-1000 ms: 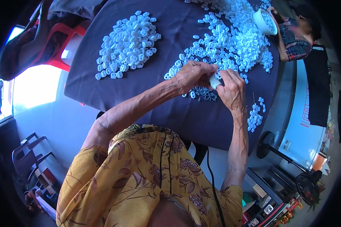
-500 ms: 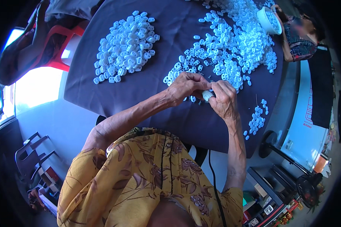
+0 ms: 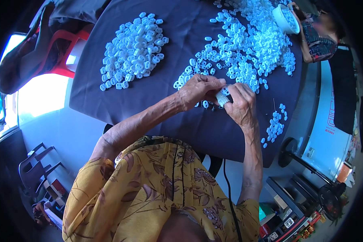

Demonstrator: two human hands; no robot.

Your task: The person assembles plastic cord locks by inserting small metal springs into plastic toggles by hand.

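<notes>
My left hand and my right hand meet over the near part of the table. A small white plastic piece with two holes sits between them, gripped by my right fingers. The left thumb and index finger pinch together just beside it; whatever they hold is too small to make out. Below the piece shows a whitish wrap, seemingly around a finger. Loose white two-holed pieces and small dark bits lie close around my hands.
A heap of white pieces lies at the left on the dark tablecloth. A larger heap spreads at the far right, by a white tub that another person touches. A small cluster lies near the right edge.
My right fingers have shifted slightly right and up, opening a gap from the left fingertips. The two-holed piece now shows between the hands.
</notes>
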